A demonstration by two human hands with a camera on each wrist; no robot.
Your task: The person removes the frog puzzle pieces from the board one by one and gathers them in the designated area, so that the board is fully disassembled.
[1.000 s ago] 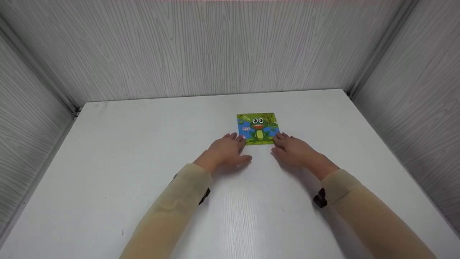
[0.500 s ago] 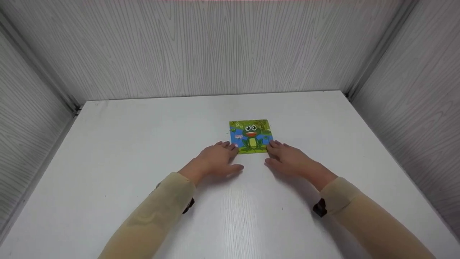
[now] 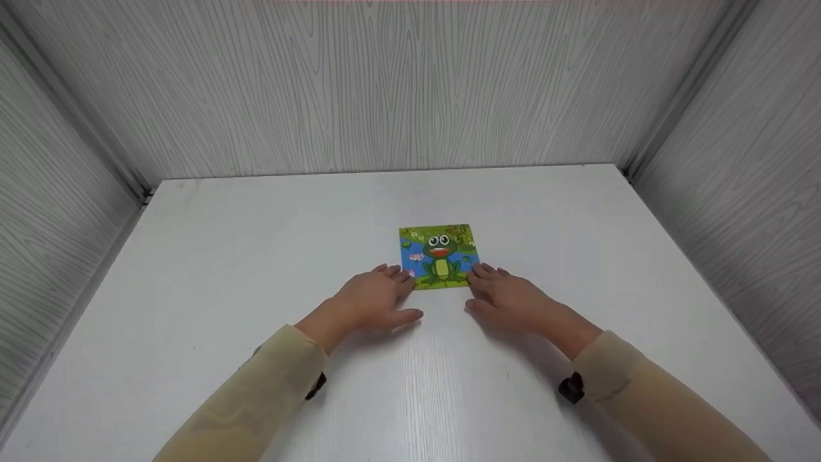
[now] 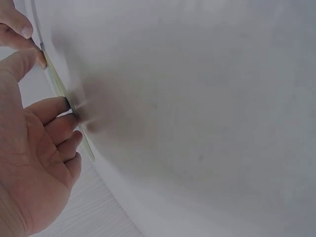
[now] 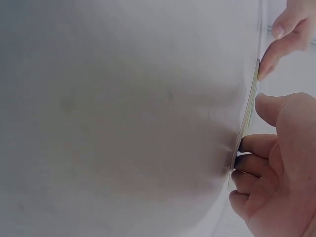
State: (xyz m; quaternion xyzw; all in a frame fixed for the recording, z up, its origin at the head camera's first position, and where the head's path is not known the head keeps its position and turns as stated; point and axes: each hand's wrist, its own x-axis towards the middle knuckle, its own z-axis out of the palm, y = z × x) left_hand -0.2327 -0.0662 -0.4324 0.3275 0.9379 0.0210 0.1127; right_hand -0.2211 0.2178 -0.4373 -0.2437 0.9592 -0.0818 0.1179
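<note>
A square frog picture puzzle (image 3: 439, 255) lies flat on the white table (image 3: 244, 256), a little beyond both hands. My left hand (image 3: 378, 295) lies palm down with straight fingers touching the puzzle's near left corner. My right hand (image 3: 503, 295) lies the same way at the near right corner. In the left wrist view the left hand (image 4: 39, 148) touches the puzzle's thin edge (image 4: 64, 94). In the right wrist view the right hand (image 5: 276, 168) meets the puzzle's edge (image 5: 249, 113). Neither hand curls round anything.
Grey wood-grain walls (image 3: 385, 83) close the table in at the back and on both sides. Beige sleeves (image 3: 256, 398) cover both forearms, and a dark strap (image 3: 569, 388) sits at the right wrist.
Both hands have drawn back toward me, and the frog puzzle has slid with them, nearer and slightly left on the table.
</note>
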